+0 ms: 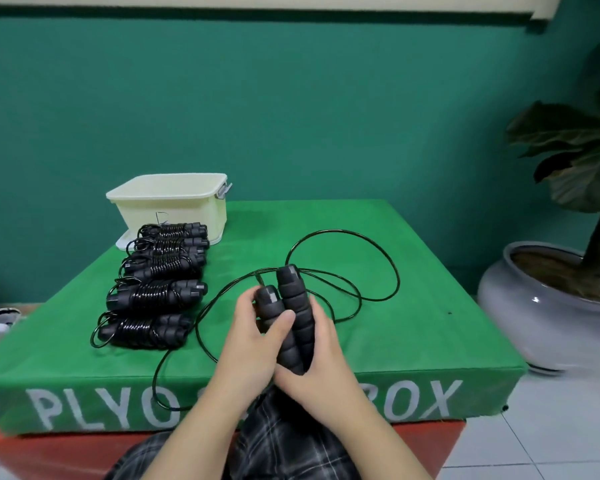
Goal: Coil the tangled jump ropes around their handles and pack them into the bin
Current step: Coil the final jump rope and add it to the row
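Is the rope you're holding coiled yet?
Not coiled: its cord lies in loose loops on the box; both handles are bare.

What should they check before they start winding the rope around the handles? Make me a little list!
1. Both handles together: ok, side by side, left hand and right hand gripping them.
2. Loose rope free of knots: cannot tell, loops cross on the green box.
3. Rope off the edge: not ok, one loop hangs over the front.
4. Clear of the coiled ropes: ok, they lie apart on the left.
5. Bin ready: ok, open, behind the coiled ropes.
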